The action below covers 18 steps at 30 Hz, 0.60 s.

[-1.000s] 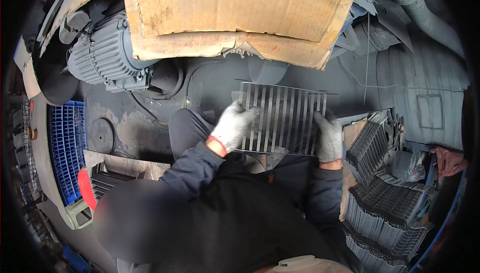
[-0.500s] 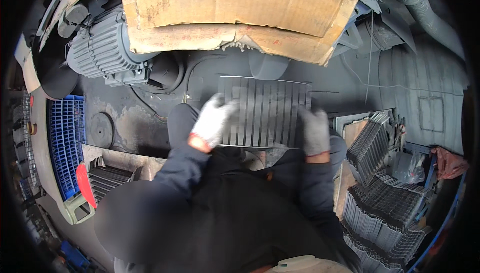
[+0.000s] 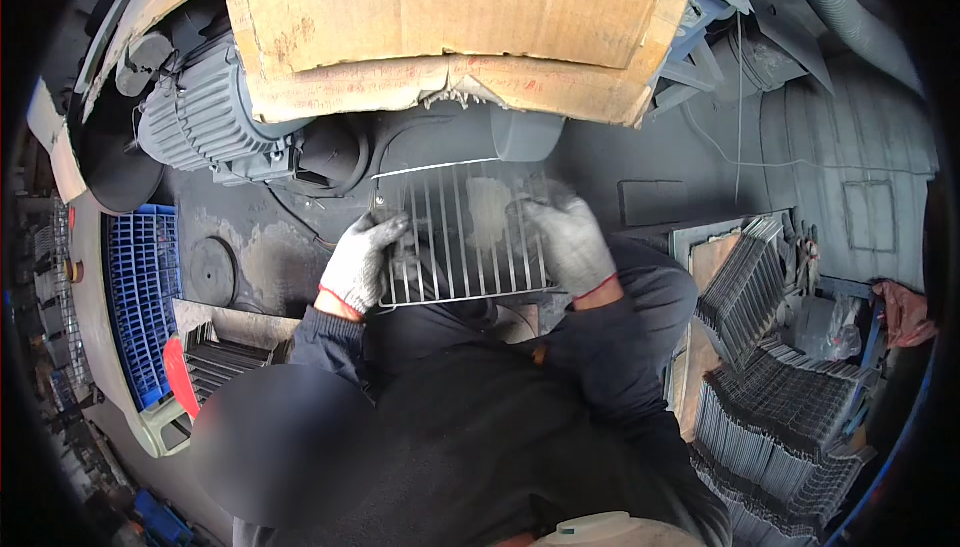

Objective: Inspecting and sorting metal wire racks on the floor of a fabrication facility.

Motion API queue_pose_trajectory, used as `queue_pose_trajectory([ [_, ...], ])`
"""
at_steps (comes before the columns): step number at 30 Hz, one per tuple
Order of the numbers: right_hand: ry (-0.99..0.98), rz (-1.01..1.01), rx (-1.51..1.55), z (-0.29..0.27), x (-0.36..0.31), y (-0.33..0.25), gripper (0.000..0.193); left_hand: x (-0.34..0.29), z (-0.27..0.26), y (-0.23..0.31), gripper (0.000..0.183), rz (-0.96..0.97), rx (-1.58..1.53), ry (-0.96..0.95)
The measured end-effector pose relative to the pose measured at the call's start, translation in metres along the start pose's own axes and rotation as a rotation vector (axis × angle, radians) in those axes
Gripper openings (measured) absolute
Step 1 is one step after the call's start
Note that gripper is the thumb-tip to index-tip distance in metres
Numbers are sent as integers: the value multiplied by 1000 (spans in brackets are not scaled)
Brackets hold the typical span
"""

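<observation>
A metal grate [image 3: 462,237] with thin parallel bars is held over my lap, tilted, its far edge raised toward a grey wheel-like part [image 3: 528,135]. I cannot tell whether the far edge touches that part. My left hand [image 3: 355,259], in a white knit glove with a red cuff, is closed on the grate's left side, thumb on top. At its right side my right hand [image 3: 574,245], gloved the same way, is closed on the edge; its fingertips are slightly blurred.
Cardboard [image 3: 440,17] hangs over the wheel-like part. A grey motor [image 3: 200,112] stands at the far left, near a blue plastic crate [image 3: 143,297]. More grates [image 3: 225,357] sit at my left; several stacks of bent grates [image 3: 775,427] stand at my right.
The grate has shifted left and tilted, and its bars now stand out against the background. Both hands have moved left with it, the left one also lower.
</observation>
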State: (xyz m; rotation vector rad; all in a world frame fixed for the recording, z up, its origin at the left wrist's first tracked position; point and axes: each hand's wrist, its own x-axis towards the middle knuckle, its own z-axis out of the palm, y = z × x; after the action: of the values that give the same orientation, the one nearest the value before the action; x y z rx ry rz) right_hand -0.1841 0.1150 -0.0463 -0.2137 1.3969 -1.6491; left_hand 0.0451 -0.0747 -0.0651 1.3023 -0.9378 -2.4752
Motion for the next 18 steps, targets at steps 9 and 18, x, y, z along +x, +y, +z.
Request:
queue_pose_trajectory([
  [9,257,-67,-73,-118,-41,-58,22,44,111,3,15,-266,-62,-394],
  [18,-184,-86,-237,4,-1,-7,24,-6,-35,31,23,-8,-152,-104],
])
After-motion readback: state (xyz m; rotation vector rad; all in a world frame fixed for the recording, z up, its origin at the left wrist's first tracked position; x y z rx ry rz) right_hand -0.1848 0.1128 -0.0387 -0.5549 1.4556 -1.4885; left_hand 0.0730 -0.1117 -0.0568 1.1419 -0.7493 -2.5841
